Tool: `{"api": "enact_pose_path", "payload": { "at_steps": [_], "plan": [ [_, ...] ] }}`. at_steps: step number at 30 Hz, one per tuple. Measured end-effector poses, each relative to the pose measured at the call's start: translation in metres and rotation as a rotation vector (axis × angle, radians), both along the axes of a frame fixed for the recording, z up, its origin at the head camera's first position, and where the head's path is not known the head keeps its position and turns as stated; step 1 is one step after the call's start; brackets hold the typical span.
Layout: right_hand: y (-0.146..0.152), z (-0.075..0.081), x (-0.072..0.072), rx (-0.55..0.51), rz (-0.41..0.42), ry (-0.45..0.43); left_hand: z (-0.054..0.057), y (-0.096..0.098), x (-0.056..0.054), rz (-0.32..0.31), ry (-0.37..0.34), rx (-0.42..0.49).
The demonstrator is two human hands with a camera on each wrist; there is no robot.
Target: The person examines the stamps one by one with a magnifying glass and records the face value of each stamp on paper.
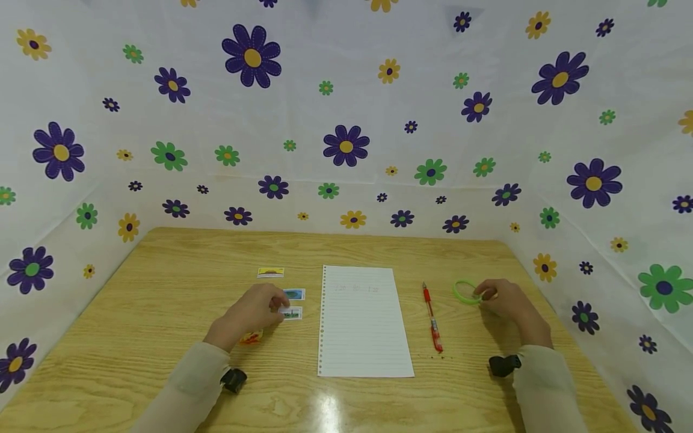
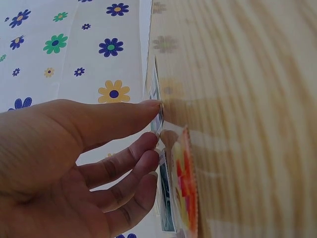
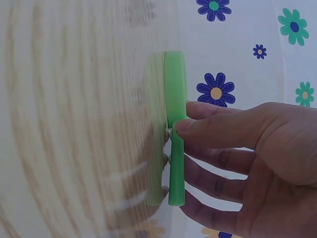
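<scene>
My left hand point(image 1: 251, 313) hovers low over several stamps, its fingers loosely bent. The thumb and fingertips are at the edge of a greenish stamp point(image 1: 293, 313), with a gap between them. Just above that lies a blue stamp point(image 1: 295, 294). A yellow stamp point(image 1: 271, 272) is farther back. Partly hidden under the left wrist is a red and yellow stamp-like piece point(image 1: 251, 337), also standing out in the left wrist view. My right hand point(image 1: 506, 300) pinches a green magnifying glass point(image 3: 175, 89) by its handle, thumb near the ring. The magnifying glass lies at the tabletop.
A lined sheet of paper point(image 1: 363, 331) with faint writing at its top lies mid-table. Right of it is a red pen point(image 1: 432, 319), with small dark crumbs near its lower end. Flowered white cloth point(image 1: 303, 120) walls the table on the back and sides.
</scene>
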State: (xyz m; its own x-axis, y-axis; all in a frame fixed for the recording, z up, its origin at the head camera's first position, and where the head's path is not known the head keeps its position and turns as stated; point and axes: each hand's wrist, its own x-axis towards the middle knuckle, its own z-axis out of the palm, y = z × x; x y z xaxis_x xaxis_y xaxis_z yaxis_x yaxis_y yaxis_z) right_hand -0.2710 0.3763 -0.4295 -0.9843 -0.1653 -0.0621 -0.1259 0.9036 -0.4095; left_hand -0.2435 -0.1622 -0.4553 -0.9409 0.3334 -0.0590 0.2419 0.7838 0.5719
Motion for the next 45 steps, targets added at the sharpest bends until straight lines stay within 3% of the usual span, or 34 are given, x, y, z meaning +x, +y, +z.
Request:
{"api": "enact_pose_path", "payload": {
  "at_steps": [11, 26, 45],
  "plan": [
    [0.001, -0.003, -0.001, 0.011, -0.017, -0.031, 0.001, -0.001, 0.001, 0.002, -0.001, 0.005],
    [0.000, -0.002, -0.002, -0.003, -0.009, 0.018, 0.004, 0.002, 0.002, 0.013, 0.005, -0.001],
    [-0.046, 0.011, 0.002, -0.116, 0.138, 0.102, 0.003, 0.001, 0.003, 0.011, 0.011, 0.011]
  ]
}}
